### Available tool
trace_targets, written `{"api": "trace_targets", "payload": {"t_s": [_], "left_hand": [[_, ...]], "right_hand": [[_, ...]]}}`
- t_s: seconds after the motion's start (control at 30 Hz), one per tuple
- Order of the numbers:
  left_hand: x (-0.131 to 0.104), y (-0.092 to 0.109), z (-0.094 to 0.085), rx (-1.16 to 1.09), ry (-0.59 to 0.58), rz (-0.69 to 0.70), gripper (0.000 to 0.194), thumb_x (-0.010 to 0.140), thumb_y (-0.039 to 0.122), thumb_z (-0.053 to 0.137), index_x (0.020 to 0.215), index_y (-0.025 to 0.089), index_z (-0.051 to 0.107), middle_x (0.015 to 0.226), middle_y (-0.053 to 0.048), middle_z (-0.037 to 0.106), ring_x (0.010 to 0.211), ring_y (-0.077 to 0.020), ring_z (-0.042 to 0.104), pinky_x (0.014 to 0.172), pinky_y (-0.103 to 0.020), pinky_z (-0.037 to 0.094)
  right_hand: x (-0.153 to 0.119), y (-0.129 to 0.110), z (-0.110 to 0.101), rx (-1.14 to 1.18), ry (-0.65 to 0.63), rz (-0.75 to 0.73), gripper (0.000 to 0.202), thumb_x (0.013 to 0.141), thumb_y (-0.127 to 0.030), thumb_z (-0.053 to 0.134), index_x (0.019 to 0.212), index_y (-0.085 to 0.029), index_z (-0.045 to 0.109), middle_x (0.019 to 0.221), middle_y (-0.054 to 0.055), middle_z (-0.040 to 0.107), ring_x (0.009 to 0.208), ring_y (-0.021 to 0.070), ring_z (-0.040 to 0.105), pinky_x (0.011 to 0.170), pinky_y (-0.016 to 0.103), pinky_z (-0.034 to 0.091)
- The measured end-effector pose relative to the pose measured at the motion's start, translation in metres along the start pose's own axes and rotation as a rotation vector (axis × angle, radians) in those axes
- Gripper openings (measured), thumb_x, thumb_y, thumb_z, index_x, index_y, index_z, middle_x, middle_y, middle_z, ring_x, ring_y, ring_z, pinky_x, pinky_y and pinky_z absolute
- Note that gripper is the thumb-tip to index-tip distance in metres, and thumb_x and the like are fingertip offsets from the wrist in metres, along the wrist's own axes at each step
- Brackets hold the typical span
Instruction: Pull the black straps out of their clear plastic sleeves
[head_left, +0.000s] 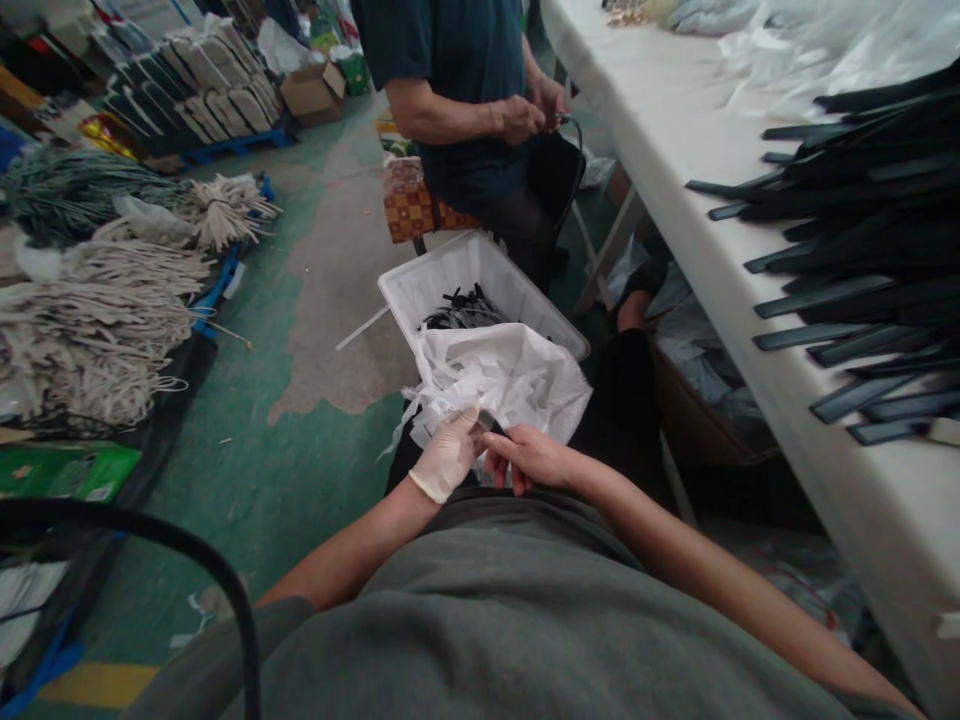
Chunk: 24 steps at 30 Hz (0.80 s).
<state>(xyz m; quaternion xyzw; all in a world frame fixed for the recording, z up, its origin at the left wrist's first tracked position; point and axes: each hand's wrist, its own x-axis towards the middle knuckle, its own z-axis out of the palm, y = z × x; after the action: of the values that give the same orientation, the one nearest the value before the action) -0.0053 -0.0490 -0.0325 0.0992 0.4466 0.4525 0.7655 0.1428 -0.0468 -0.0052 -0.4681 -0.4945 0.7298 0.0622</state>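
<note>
My left hand (446, 455), in a pale thin glove, is closed with thumb and fingers pinching a small dark strip (491, 424). My bare right hand (534, 456) meets it from the other side, thumb and forefinger closed on the same piece. Most of the strip is hidden by the fingers, and its exact kind is unclear. Under both hands, a crumpled white plastic sheet (502, 365) with loose white scraps covers my lap. It reaches over the near side of a white plastic bin (397, 290), where short black and grey strips (472, 308) lie in a heap.
A co-worker (465, 120) sits opposite, handling a dark cord-like piece. Along the right runs a white table (675, 150) bearing black straps (885, 230). Bundles of beige cords (97, 320) lie on the left, and a black curved tube (202, 550) crosses the lower left.
</note>
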Motion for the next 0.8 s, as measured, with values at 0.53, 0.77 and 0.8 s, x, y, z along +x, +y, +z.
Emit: {"api": "trace_targets", "payload": {"t_s": [0.53, 0.77, 0.8], "left_hand": [[-0.018, 0.006, 0.003, -0.262, 0.007, -0.061, 0.031, 0.067, 0.032, 0.085, 0.087, 0.016, 0.068, 0.085, -0.005, 0.071, 0.079, -0.016, 0.065, 0.083, -0.03, 0.047], [-0.027, 0.011, -0.003, -0.338, 0.043, -0.078, 0.022, 0.073, 0.03, 0.081, 0.084, 0.016, 0.068, 0.088, -0.004, 0.072, 0.084, -0.0156, 0.066, 0.089, -0.031, 0.045], [-0.028, 0.009, -0.001, -0.327, 0.009, -0.083, 0.024, 0.072, 0.031, 0.082, 0.086, 0.016, 0.068, 0.089, -0.005, 0.072, 0.085, -0.0163, 0.066, 0.089, -0.031, 0.044]], "right_hand": [[-0.032, -0.035, -0.016, -0.466, 0.233, -0.233, 0.058, 0.092, -0.038, 0.045, 0.146, -0.017, 0.039, 0.074, 0.0, 0.07, 0.045, 0.0146, 0.059, 0.052, 0.029, 0.051], [-0.045, -0.052, -0.023, -0.574, 0.334, -0.304, 0.054, 0.09, -0.04, 0.051, 0.141, -0.021, 0.046, 0.074, 0.001, 0.071, 0.041, 0.0132, 0.054, 0.046, 0.027, 0.047], [-0.041, -0.053, -0.021, -0.592, 0.337, -0.307, 0.053, 0.09, -0.039, 0.05, 0.14, -0.021, 0.048, 0.072, 0.001, 0.07, 0.041, 0.0131, 0.054, 0.046, 0.027, 0.047]]}}
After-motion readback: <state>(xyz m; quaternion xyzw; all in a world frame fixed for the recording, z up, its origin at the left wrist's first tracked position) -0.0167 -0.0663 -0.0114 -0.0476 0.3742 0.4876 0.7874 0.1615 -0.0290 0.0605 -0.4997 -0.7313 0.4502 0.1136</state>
